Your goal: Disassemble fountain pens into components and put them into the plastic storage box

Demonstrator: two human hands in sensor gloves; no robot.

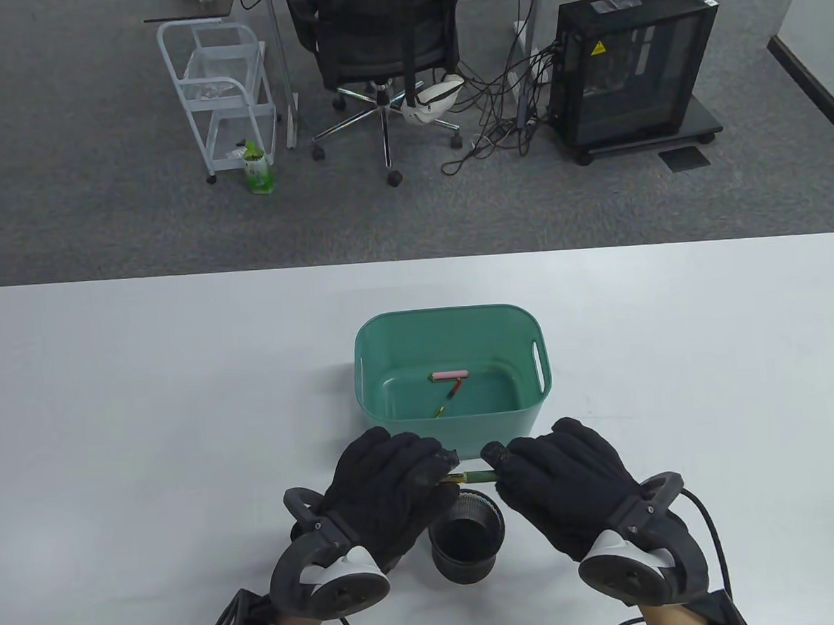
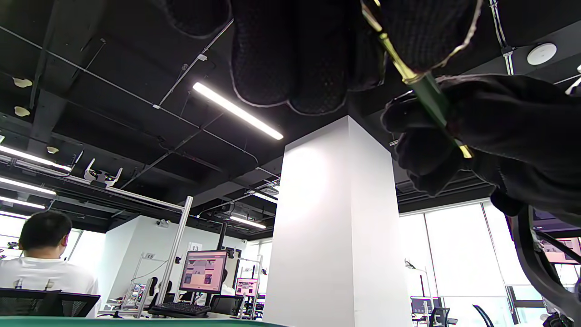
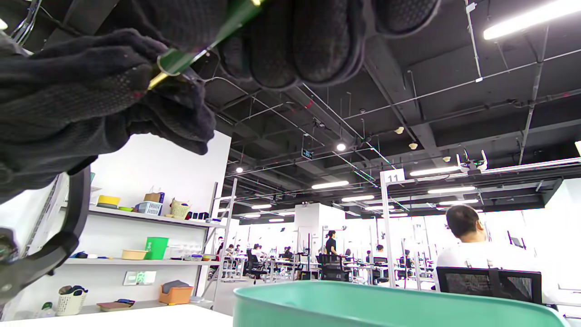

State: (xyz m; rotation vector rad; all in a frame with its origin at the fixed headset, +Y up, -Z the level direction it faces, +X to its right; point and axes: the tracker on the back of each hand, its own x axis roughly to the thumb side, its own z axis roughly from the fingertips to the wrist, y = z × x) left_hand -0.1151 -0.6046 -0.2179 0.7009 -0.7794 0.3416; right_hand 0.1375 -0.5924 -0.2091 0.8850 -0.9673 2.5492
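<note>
Green pen (image 1: 478,475), gold trim at both visible ends, held level between our two hands just above the table (image 1: 112,416), at 6 o'clock of the box and right over the black mesh cup (image 1: 467,539). Our left hand (image 1: 389,494) has its fingers curled round the pen's left end; our right hand (image 1: 565,483) is wrapped round the right end. Both are clamped on it. In the left wrist view the green barrel (image 2: 429,97) runs between a gold section above and a gold ring below. We cannot tell whether any joint has begun to part.

Teal plastic box (image 1: 390,335) sits at 12 o'clock of the hands, close by. Inside it lie a pink piece (image 1: 450,376) and, at its 6 o'clock, a thin red-and-gold piece (image 1: 449,399). We judge these to be parts of a pen already taken apart, so the task is underway.

Left to do, as we read it: separate this green pen and drop its parts in. We cannot see whether the cup holds more pens; its inside is dark.
</note>
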